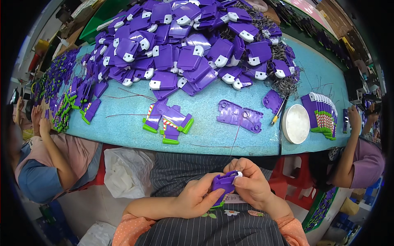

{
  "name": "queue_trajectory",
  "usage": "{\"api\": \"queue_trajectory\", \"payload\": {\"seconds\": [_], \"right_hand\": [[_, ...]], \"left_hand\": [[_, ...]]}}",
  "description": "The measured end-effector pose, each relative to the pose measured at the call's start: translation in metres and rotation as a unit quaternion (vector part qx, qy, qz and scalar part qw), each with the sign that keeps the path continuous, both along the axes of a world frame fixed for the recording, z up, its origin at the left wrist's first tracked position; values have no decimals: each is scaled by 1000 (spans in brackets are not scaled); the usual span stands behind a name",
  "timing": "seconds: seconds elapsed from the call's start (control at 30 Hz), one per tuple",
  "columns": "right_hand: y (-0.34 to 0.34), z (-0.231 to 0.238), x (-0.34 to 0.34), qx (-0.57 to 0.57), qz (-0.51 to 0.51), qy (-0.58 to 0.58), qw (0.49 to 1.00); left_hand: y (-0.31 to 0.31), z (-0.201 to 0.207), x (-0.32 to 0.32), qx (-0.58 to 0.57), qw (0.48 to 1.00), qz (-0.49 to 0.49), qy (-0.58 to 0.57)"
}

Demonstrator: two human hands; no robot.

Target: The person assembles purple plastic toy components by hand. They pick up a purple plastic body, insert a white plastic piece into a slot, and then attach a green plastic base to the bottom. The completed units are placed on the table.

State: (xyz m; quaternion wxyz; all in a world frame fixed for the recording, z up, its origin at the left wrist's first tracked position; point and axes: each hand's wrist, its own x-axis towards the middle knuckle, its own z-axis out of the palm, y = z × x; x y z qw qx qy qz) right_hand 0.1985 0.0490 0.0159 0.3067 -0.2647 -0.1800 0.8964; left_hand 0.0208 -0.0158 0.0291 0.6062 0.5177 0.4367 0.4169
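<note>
Above my lap, my left hand [198,196] grips a purple plastic wing-shaped piece [223,184] with a green lower end and a striped patch. My right hand [251,183] is closed at the piece's white corner, thumb and fingers pinching there. A thin dark wire [235,143] runs up from the right fingers toward the table edge; its lower end is hidden in the fingers. Beyond it, two open purple shells [240,116] lie on the blue table. To their left rest several finished-looking purple pieces with green ends [172,117].
A large heap of purple and white pieces [164,53] covers the table's far side, with tangled dark wire coils [287,84] at its right. A white bowl [296,124], a screwdriver-like tool [279,111] and a stacked row of pieces [320,115] stand right. People sit on both sides.
</note>
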Motion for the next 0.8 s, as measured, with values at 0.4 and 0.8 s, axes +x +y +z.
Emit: {"api": "queue_trajectory", "payload": {"seconds": [0.4, 0.8], "right_hand": [[17, 10, 6, 499, 7, -293, 815], [1, 15, 13, 420, 102, -374, 820]], "left_hand": [[45, -7, -14, 71, 996, -37, 32], [30, -7, -9, -13, 974, 173, -148]]}}
